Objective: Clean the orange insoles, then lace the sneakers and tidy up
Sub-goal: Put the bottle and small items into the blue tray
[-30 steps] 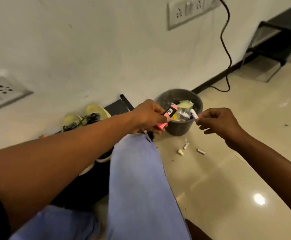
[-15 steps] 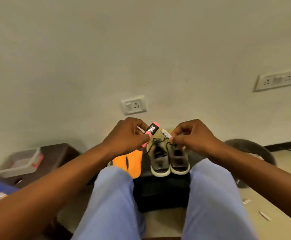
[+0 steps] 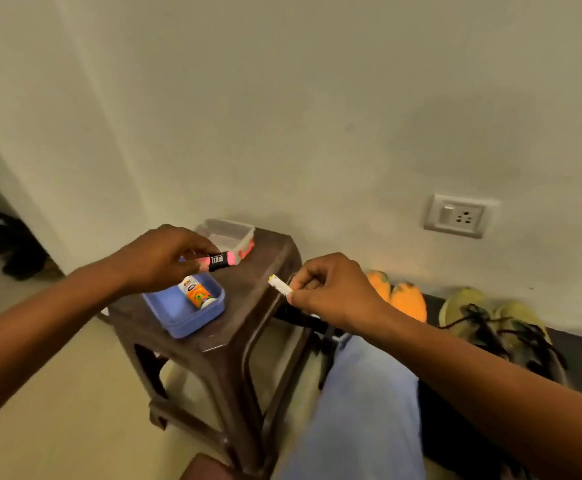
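The left hand, just left of the frame's centre, pinches a small pink stick with a black label band between curled fingers and thumb; white lettering runs along the black band but is too blurred to read; the stick points right, roughly level, held above the near end of a brown plastic stool. The right hand, at centre frame, has its fingers curled tight round a small white tube-shaped piece that juts up and to the left from the fingertips; the two held pieces are near each other but apart. Both forearms reach in from the lower corners, the left from the lower left edge, the right from the lower right. Below the left hand, on the stool top, sits a blue tray holding a small orange and white bottle lying on its side, its label printed but not legible; behind it, at the stool's far end, rests a clear plastic box with red clips. Right of the right hand, against the wall, the tips of the two orange insoles lie side by side on a black low rack; further right on the same rack stand the olive sneakers, with black laces trailing over them. A white wall socket sits in the upper right; a knee in light blue trousers fills the lower centre.
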